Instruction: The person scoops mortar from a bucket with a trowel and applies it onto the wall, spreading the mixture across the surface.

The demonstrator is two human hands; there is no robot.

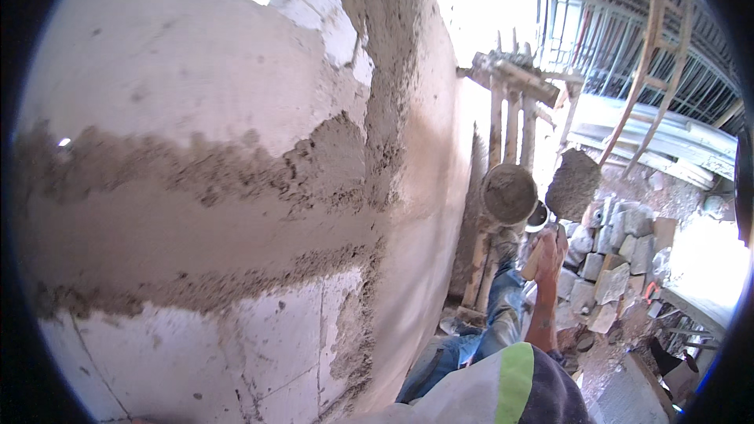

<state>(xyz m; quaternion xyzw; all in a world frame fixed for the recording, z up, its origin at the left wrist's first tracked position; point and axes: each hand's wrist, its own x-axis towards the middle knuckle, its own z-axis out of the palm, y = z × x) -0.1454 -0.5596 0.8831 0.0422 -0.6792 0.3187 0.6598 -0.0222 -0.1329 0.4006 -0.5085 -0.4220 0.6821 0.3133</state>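
On the right side of the view, my right hand [552, 245] is closed at the near end of a mortar-loaded trowel [573, 184]. Grey-brown mortar covers its blade, so the metal barely shows. A tan, flat-sided piece [532, 262] lies against the same hand; I cannot tell what it is. Just left of the trowel is a round bucket [509, 193] of mortar, with a smaller white container [538, 216] beside it. My left hand does not show. The wall [196, 228] on the left carries wet mortar bands over pale blocks.
A wooden trestle [514, 82] stands beyond the bucket, near the wall corner. Broken blocks [609, 259] lie piled right of my arm. Farther off, a wooden ladder [656, 71] leans by metal bars [581, 27]. A board [636, 389] lies at the lower right.
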